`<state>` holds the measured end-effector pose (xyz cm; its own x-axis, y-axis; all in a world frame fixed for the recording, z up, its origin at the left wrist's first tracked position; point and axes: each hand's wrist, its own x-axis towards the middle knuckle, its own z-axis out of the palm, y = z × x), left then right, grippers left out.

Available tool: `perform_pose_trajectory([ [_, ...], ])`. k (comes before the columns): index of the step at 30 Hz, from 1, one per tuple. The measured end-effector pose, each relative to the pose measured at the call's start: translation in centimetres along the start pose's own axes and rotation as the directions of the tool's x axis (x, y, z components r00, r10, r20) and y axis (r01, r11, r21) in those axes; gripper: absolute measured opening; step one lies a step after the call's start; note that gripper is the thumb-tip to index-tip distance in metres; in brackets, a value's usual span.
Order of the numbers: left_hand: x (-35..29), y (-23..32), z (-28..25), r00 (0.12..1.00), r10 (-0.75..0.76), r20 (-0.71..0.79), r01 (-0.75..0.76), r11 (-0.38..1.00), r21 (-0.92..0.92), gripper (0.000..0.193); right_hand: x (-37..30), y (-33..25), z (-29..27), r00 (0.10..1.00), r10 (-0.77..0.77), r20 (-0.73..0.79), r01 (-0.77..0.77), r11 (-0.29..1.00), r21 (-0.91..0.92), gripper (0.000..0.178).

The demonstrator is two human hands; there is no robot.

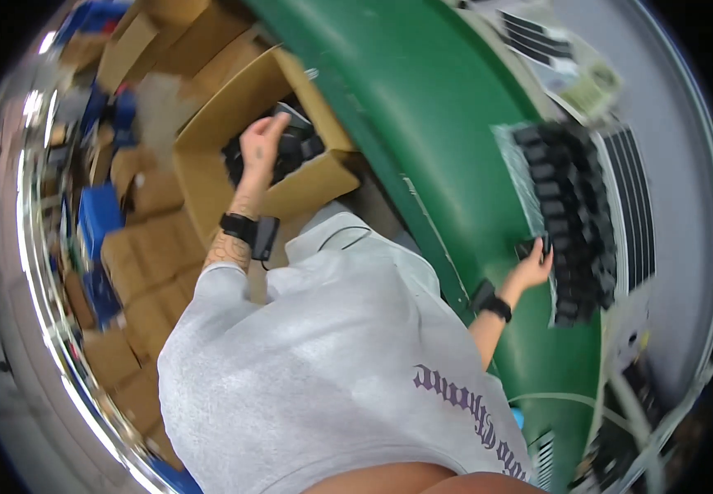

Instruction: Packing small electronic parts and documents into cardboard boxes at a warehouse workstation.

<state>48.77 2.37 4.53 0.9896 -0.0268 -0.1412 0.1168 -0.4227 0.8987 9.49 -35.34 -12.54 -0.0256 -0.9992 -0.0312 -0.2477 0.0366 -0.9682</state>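
My left hand is over an open cardboard box, its fingers bent together beside a pale-edged dark piece. Whether that piece is in its grip is hard to make out. Inside the box lies a heap of black parts. My right hand is at the green table, its fingers closed on a small black part. Right beside it, several similar black parts stand in close rows on a clear plastic sheet.
Strips of black pieces on white backing lie beyond the rows. Papers are at the table's far end. Brown cartons and blue bins are stacked to the left. The table's edge runs between box and tabletop.
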Motion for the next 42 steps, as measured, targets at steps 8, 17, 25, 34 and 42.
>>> perform_pose_trajectory([
  [8,2.5,-9.8,-23.1,0.943,-0.278,-0.181,0.327,0.681,0.656,0.05,-8.6,-11.3,9.9,0.696,0.25,0.673,-0.358,0.933,0.024,0.034],
  [17,10.9,-26.0,-24.5,0.786,-0.57,0.237,0.21,0.609,0.765,0.054,-31.4,-24.1,33.0,0.043,0.136,0.99,0.043,0.989,-0.138,0.04],
  [25,10.5,-38.6,-22.1,0.597,-0.754,0.273,0.392,0.571,0.721,0.06,-50.2,-10.6,47.7,-0.199,0.505,0.84,0.72,0.657,-0.224,0.054],
  [34,7.8,-39.9,-20.0,0.603,-0.774,0.193,0.456,0.533,0.712,0.047,-58.1,-0.3,46.3,0.149,0.774,0.616,0.729,0.335,-0.597,0.044],
  [42,6.8,-39.9,-20.3,0.689,-0.704,0.174,0.389,0.562,0.73,0.048,-61.1,3.5,44.7,0.279,0.659,0.698,0.769,0.282,-0.573,0.05],
])
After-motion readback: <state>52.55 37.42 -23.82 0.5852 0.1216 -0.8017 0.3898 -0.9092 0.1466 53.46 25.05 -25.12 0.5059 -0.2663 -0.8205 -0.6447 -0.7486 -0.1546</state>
